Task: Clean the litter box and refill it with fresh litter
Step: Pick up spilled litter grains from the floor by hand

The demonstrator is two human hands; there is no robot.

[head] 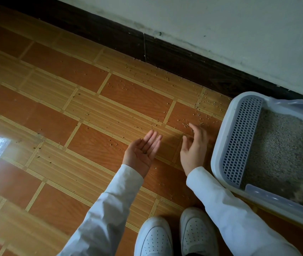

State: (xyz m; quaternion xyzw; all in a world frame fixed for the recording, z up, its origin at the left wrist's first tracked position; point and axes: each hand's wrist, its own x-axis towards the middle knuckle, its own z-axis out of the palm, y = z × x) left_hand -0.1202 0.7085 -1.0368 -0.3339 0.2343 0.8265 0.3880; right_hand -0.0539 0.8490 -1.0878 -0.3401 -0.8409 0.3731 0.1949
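Half-full litter box (220,156), grey litter (280,145).

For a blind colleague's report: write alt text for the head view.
A crouching person's left hand lies open, palm up, and the right hand reaches toward scattered litter granules on a tiled floor, beside a white litter box holding grey litter.

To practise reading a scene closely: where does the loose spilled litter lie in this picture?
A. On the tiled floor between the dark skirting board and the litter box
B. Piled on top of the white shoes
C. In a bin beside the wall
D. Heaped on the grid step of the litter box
A: the small grains of litter are scattered over the tiled floor, from beside the litter box up towards the skirting board.
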